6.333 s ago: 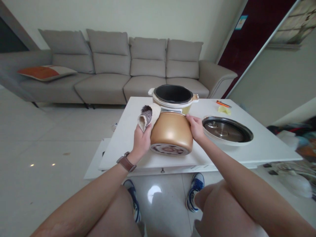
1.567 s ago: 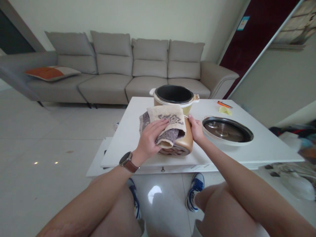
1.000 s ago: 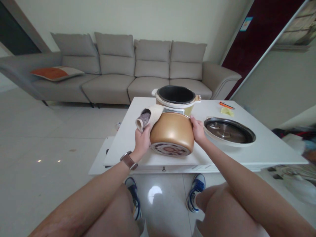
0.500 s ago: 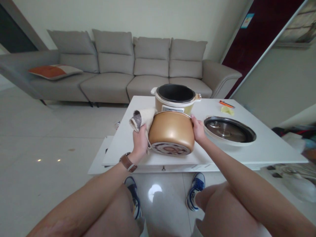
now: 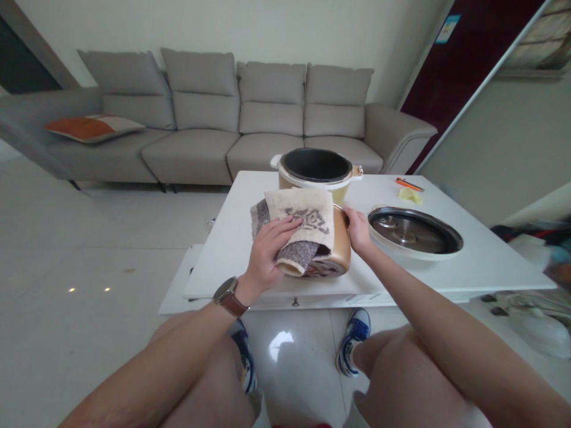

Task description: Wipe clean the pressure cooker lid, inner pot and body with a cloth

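Observation:
A gold inner pot [image 5: 341, 241] is tipped on the white table, its patterned base facing me. My right hand [image 5: 357, 230] grips its rim on the right side. Against the pot's outer wall my left hand [image 5: 272, 249] holds a cream and grey-brown cloth [image 5: 307, 205], fingers laid across it. The cloth hides most of the pot's front, and one folded corner hangs near the base. Just behind stands the cooker body [image 5: 285, 178], with a dark interior and white rim. A round lid [image 5: 405, 238] lies inner side up to the right of my right hand.
The white table [image 5: 482, 267] has a drawer knob on its front edge. An orange tool [image 5: 409, 184] and a yellow scrap [image 5: 410, 196] lie at the back right. Beyond is a grey sofa [image 5: 267, 142] with an orange and white cushion [image 5: 91, 128].
My left hand has moved right with the cloth, from the pot's left side onto its front wall. The cloth has spread over the gold surface. My right hand keeps its grip on the rim.

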Demonstrator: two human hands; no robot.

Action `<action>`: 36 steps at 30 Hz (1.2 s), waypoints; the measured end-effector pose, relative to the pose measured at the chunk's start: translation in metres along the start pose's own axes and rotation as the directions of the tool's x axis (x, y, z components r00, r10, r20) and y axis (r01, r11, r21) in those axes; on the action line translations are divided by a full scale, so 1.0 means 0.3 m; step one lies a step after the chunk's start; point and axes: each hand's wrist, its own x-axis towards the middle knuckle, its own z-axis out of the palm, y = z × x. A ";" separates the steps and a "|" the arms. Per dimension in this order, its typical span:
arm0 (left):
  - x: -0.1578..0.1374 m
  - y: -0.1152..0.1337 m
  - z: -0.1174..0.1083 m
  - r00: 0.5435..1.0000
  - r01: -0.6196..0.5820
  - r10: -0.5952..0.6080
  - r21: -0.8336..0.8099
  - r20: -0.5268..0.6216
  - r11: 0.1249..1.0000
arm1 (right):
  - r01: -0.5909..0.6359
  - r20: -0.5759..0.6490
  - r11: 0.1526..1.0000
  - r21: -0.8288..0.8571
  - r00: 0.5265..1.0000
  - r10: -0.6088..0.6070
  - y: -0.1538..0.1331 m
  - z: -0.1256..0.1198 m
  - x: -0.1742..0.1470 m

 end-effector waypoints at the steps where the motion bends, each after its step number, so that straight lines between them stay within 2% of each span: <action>1: 0.001 0.002 0.001 1.000 -0.002 0.002 0.009 0.004 1.000 | 0.034 0.001 0.999 -0.008 0.999 -0.034 -0.014 -0.002 0.000; 5: 0.000 0.013 0.009 1.000 -0.020 0.020 0.037 0.015 0.999 | 0.173 0.057 0.985 -0.008 0.983 -0.172 -0.082 -0.001 -0.011; 7: -0.002 0.021 0.012 0.999 -0.025 0.024 0.048 0.021 0.999 | 0.188 0.073 0.982 0.001 0.980 -0.187 -0.106 0.003 -0.019; 12: -0.005 0.036 0.014 1.000 0.018 -0.018 0.015 -0.007 1.000 | 0.069 0.094 0.996 0.055 0.993 -0.074 -0.107 0.015 -0.015; 20: -0.011 0.034 0.014 0.991 0.111 -0.115 -0.048 -0.075 0.993 | -0.082 0.111 0.976 0.201 0.992 0.061 -0.023 0.017 -0.003; 25: -0.039 -0.003 0.040 0.957 0.236 -0.251 -0.111 -0.147 0.965 | -0.134 0.092 0.957 0.257 0.989 0.114 -0.006 0.011 -0.012; 27: -0.052 -0.026 0.059 0.917 0.315 -0.345 -0.168 -0.201 0.934 | -0.151 0.084 0.950 0.274 0.988 0.133 -0.001 0.007 -0.014; 29: -0.058 -0.044 0.076 0.848 0.412 -0.467 -0.241 -0.252 0.879 | -0.157 0.087 0.943 0.293 0.987 0.138 0.004 0.002 -0.016; 32: -0.046 -0.056 0.087 0.706 0.532 -0.638 -0.364 -0.307 0.764 | -0.153 0.095 0.936 0.316 0.987 0.129 0.011 -0.004 -0.019; 36: -0.013 -0.063 0.077 0.505 0.615 -0.793 -0.503 -0.340 0.607 | -0.160 0.063 0.944 0.288 0.987 0.148 0.014 -0.013 -0.021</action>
